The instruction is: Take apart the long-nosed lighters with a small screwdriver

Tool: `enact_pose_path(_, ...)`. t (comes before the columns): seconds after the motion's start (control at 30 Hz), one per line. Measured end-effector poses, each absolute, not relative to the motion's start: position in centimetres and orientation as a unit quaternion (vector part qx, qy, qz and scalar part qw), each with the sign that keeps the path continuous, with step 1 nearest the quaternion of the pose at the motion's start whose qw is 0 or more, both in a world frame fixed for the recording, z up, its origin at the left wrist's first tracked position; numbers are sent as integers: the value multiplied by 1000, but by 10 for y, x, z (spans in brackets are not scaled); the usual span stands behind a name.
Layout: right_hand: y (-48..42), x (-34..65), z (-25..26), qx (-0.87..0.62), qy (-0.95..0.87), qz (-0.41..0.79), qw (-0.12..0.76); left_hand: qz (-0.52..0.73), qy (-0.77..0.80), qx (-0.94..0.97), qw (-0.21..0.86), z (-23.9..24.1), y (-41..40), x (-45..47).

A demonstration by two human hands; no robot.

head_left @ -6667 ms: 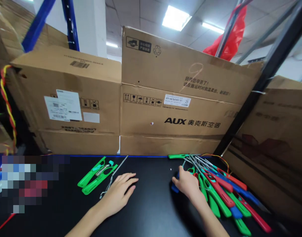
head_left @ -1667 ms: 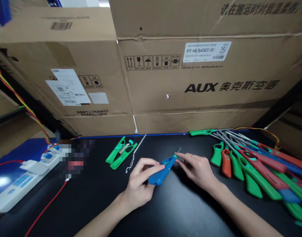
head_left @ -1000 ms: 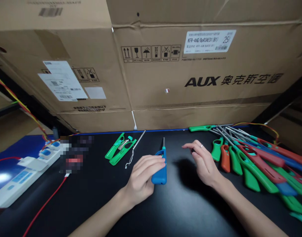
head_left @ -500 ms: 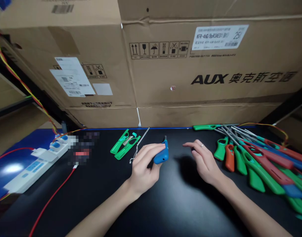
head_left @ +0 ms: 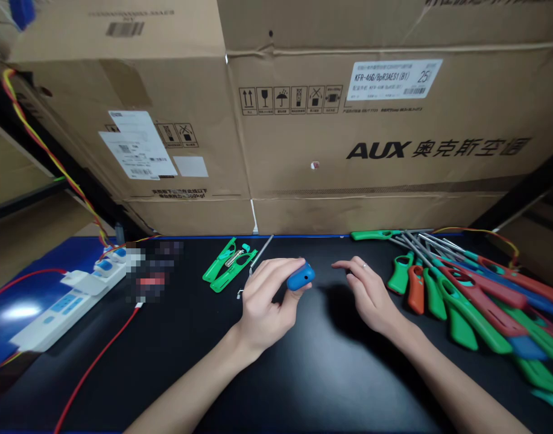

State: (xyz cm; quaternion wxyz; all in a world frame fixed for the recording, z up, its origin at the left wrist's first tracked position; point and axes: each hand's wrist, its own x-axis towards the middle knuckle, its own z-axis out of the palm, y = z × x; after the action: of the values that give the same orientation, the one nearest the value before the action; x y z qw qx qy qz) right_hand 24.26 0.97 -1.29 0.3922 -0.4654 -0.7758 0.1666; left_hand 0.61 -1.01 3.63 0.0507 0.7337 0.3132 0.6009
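While brown cardboard (head_left: 285, 141) printed with black symbols closes off the far side, a black surface (head_left: 321, 380) spreads across the near side, shiny in the middle. A bare left hand (head_left: 267, 295), near the centre, grips a blue lighter (head_left: 301, 278) between fingers and thumb. The lighter's rounded end, with a small dark hole, faces the viewer; its far part is hidden. Well apart to its right, the right hand (head_left: 371, 295) hovers, index finger and thumb parted, wearing a ring (head_left: 364, 265). Beyond it, on the right, green, red, orange and blue lighters lie in a heap (head_left: 479, 301), metal tubes pointing far. Left of centre lie two green casing halves (head_left: 231, 273) and a thin metal rod (head_left: 262, 251), its near end partly covered by the left hand. Far left are a white power strip (head_left: 54, 322), a red cable (head_left: 99, 349) and a pixelated patch.
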Motion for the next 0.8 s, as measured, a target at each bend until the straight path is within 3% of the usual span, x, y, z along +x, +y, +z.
enact_pose_path(0.17,11,243,-15,-467,-774,164,395,623,339,701,81,60,-9,6)
enact_pose_path(0.4,12,246,-12,-467,-763,162,416,467,385,723,333,98,1,0)
enact_pose_path(0.7,12,244,-4,-481,-650,190,557,294,443,790,306,26,-6,15)
enact_pose_path(0.8,10,243,-6,-444,-610,235,612,269,457,812,243,4,-10,19)
